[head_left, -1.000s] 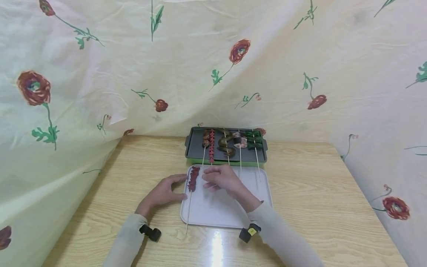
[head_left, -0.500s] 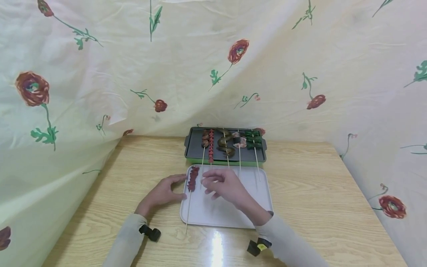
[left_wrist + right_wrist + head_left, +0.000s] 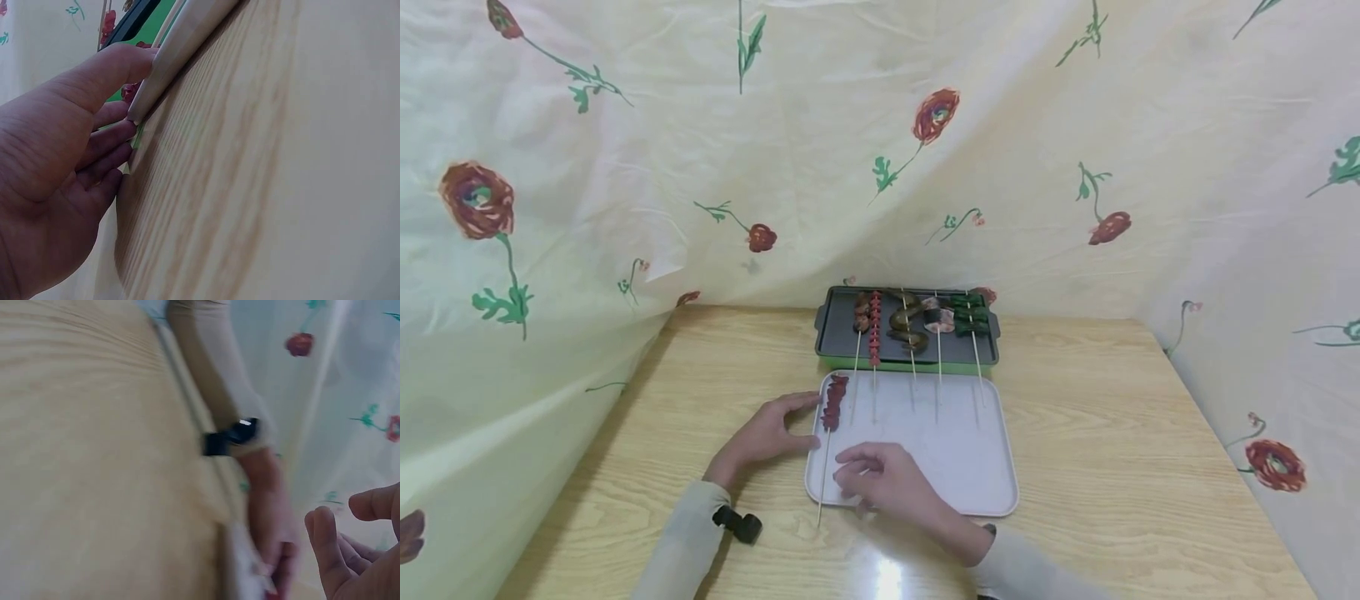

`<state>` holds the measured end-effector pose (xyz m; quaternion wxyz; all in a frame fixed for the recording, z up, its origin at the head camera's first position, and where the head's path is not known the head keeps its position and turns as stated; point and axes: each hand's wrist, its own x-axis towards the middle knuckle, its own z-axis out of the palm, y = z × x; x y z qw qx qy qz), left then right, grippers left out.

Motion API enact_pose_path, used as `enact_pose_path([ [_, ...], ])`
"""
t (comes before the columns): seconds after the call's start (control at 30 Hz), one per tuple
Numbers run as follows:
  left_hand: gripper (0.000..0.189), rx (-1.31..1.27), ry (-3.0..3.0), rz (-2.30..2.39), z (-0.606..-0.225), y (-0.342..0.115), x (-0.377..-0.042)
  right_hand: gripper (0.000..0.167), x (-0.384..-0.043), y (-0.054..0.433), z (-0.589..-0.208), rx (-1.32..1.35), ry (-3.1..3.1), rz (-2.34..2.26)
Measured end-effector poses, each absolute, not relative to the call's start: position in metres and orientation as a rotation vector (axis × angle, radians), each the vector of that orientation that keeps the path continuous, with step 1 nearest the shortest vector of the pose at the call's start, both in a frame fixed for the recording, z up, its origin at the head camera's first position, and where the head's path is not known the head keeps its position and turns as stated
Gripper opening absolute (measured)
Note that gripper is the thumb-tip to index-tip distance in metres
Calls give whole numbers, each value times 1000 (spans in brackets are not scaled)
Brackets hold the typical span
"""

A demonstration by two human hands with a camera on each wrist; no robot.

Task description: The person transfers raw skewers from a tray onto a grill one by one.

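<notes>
My left hand (image 3: 772,429) rests at the left edge of the white tray (image 3: 955,458), thumb and fingertips spread along its rim (image 3: 187,37). On the tray's left side lies a skewer of dark red meat pieces (image 3: 835,402), its stick jutting past the front edge. My right hand (image 3: 887,483) hovers over the front of the tray near that stick, fingers loosely bent and holding nothing. In the right wrist view the right hand's thumb (image 3: 375,503) stands apart from its fingers (image 3: 331,550).
Behind the tray stands a dark griddle (image 3: 835,342) with a green base. Across it lie a brown-meat skewer (image 3: 862,312), a red-bead skewer (image 3: 875,333), a brown curled skewer (image 3: 906,321), a pink-and-black skewer (image 3: 938,317) and a green skewer (image 3: 972,317). A flowered cloth (image 3: 820,167) hangs behind.
My right hand has drawn back from the red-bead skewer's stick toward the tray's front edge, uncovering the stick ends. The left hand has stayed at the tray's edge.
</notes>
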<state>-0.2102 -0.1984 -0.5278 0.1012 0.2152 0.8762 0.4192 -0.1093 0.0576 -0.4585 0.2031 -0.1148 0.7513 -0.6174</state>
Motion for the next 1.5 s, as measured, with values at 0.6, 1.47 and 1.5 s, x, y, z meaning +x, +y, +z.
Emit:
enact_pose_path([
  [0.6,75,604,2579,1231,-527,-199,-210,46,-87,37,-494,-164,1954,-1735],
  [1.47,77,645,2582,1232,-531,-200,-212,30,-85,30,-507,-50,1757,-1880],
  [1.5,77,647,2583,1232,-531,-200,-212,29,-85,31,-507,-55,1764,-1887],
])
